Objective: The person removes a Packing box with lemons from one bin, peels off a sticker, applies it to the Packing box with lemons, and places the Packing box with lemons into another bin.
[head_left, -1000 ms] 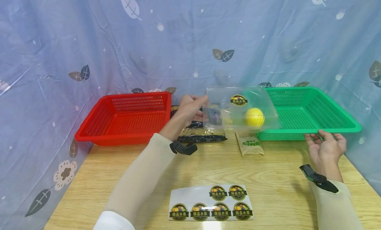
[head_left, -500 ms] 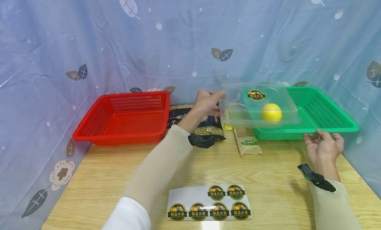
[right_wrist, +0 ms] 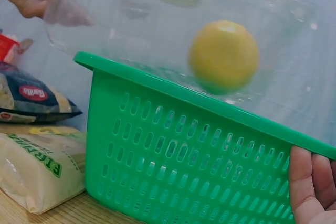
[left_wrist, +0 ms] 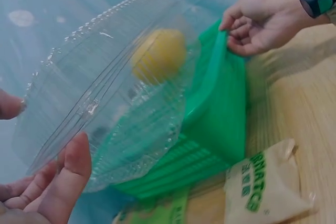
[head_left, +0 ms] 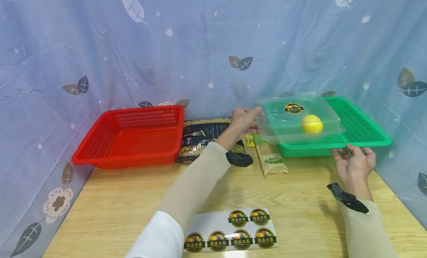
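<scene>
My left hand (head_left: pixel 242 124) grips the left end of a clear plastic clamshell box (head_left: pixel 283 128), closed, with one yellow lemon-like fruit (head_left: pixel 312 123) inside toward its right. A round black label (head_left: pixel 294 108) sits on the lid. The box is held above the left part of the green basket (head_left: pixel 363 132), tilted in the left wrist view. My right hand (head_left: pixel 355 165) holds the basket's front rim near its right side; in the right wrist view its fingers (right_wrist: pixel 302 182) lie against the outside, below the rim. The right thumb is hidden there.
A red basket (head_left: pixel 140 139) stands at the left. Between the baskets lie a dark pasta bag (head_left: pixel 208 130), a small yellow packet (head_left: pixel 250 140) and a beige paper packet (head_left: pixel 273 162). A sheet of round labels (head_left: pixel 233 232) lies at the table's front. Patterned curtain hangs behind.
My left hand has carried the clear box rightward, from in front of the pasta bag to above the green basket. My right hand has kept its place on the basket rim.
</scene>
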The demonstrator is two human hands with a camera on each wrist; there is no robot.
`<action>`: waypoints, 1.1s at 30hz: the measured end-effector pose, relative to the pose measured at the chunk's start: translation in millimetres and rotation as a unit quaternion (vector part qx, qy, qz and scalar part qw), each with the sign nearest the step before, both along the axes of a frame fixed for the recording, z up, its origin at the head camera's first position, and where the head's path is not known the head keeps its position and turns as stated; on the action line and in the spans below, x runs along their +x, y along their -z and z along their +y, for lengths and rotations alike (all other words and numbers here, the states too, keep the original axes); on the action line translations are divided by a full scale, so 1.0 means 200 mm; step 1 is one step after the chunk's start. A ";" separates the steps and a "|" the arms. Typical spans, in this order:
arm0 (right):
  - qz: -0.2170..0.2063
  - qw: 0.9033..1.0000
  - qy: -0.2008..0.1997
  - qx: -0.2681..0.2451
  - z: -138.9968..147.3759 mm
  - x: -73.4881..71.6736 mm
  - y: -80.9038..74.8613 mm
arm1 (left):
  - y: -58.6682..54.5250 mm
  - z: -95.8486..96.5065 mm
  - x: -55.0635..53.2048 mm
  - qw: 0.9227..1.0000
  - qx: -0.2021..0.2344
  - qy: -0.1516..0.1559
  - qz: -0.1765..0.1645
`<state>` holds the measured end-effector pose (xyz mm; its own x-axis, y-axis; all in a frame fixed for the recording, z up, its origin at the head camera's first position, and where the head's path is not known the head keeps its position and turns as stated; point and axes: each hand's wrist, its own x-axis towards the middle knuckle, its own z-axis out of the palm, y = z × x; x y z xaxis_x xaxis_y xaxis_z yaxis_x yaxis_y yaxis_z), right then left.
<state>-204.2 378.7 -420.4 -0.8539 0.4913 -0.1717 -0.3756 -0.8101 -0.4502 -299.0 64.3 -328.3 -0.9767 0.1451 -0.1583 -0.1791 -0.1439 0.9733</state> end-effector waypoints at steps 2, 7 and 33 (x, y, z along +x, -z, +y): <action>0.000 1.000 -0.003 -0.002 0.01 0.00 -0.01 | 0.01 0.05 0.00 1.000 0.001 -0.008 0.002; -0.011 1.000 -0.006 -0.001 0.03 0.01 -0.02 | 0.02 0.17 0.00 1.000 0.002 -0.029 0.004; 0.009 1.000 -0.011 0.002 0.00 0.02 0.00 | 0.05 0.43 -0.05 0.991 -0.130 -0.019 -0.005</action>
<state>-201.0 378.7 -419.8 -0.8673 0.4734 -0.1540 -0.3662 -0.8162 -0.4468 -308.3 150.9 -338.5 -0.9787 0.0620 -0.1958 -0.1887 0.1048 0.9764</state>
